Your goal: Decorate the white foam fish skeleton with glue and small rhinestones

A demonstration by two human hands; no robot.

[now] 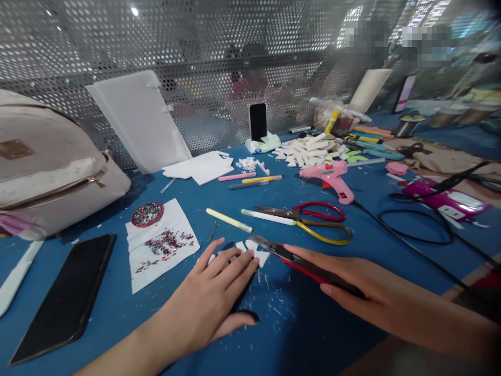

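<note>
My right hand (pixel 348 277) is closed around a black and red utility knife (pixel 305 263), its blade pointing left at small white foam pieces (pixel 261 257). My left hand (pixel 219 292) lies palm down with the fingers stretched out over some of these pieces, partly hiding them. Whether the blade touches a piece I cannot tell. Thin white shavings are scattered on the blue table (pixel 250 347) below the blade. Just beyond the hands lie a pale yellow marker (pixel 229 220), a white marker (pixel 270 217) and scissors (pixel 313 222) with red and yellow handles.
A pink glue gun (pixel 332 180) with a black cable lies to the right. Cut foam strips (pixel 309 149) are heaped behind it. On the left are a dark phone (pixel 64 297), a bead-covered paper (pixel 143 277) and a pale backpack (pixel 58 162). Another phone (pixel 258 122) stands at the back.
</note>
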